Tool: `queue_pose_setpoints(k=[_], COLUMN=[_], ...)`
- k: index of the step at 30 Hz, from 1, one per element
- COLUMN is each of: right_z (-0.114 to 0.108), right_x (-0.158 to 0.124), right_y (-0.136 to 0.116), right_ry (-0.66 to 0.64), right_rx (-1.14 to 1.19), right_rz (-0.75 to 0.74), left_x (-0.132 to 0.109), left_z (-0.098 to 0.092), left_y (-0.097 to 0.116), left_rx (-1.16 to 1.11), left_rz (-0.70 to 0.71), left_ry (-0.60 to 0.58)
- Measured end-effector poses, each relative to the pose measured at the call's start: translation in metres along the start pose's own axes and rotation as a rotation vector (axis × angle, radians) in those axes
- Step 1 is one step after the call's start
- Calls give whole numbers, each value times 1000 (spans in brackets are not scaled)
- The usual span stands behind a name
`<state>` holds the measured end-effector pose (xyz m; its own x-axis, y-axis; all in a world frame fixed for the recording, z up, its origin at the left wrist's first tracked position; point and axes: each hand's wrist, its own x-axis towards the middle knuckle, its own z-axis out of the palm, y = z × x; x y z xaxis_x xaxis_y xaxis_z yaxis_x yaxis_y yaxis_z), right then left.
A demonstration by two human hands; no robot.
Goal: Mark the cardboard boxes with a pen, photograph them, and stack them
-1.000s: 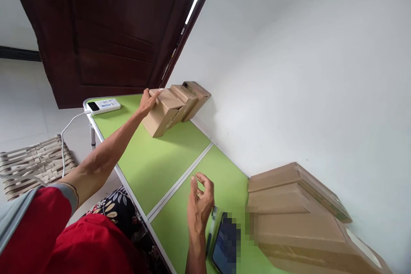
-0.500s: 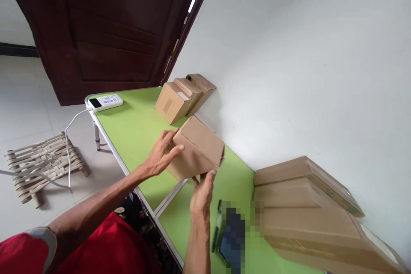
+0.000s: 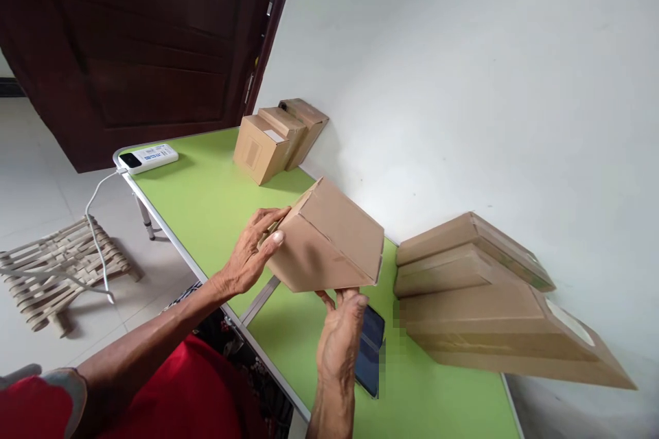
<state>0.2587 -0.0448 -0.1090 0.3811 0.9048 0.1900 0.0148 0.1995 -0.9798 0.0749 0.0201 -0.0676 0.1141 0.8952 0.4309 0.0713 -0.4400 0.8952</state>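
Observation:
A brown cardboard box (image 3: 329, 236) is held tilted above the green table (image 3: 206, 206). My left hand (image 3: 252, 250) grips its left end, with the thumb on the near side and the fingers behind the edge. Under the box's lower right part, my right hand (image 3: 340, 333) supports it with thumb and fingers at the bottom edge. Behind my right hand lies a dark phone (image 3: 369, 350), partly hidden.
Several small boxes (image 3: 262, 147) stand by the wall at the back. Larger stacked cartons (image 3: 478, 309) are at the right. A white device (image 3: 149, 158) with a cable sits at the far left corner; a woven stool (image 3: 62, 271) stands on the floor.
The box has moved slightly right and turned in my hands, showing more of its top face. My right hand has shifted right, now covering part of the phone area. The view has shifted too.

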Motion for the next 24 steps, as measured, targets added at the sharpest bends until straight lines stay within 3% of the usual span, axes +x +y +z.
queue_pose_setpoints(k=[6, 11, 19, 24], right_z=[-4, -4, -29, -30], right_x=[-3, -6, -7, -5], right_y=[-38, -56, -48, -56], right_ry=[84, 133, 250, 128], right_rx=[272, 285, 351, 332], right_rz=[-34, -112, 20, -81], left_x=[-2, -6, 0, 0], left_z=[8, 7, 4, 12], left_y=[16, 24, 14, 15], left_rx=[-143, -292, -592, -616], left_rz=[92, 72, -229, -453], left_ry=[-50, -74, -80, 28])
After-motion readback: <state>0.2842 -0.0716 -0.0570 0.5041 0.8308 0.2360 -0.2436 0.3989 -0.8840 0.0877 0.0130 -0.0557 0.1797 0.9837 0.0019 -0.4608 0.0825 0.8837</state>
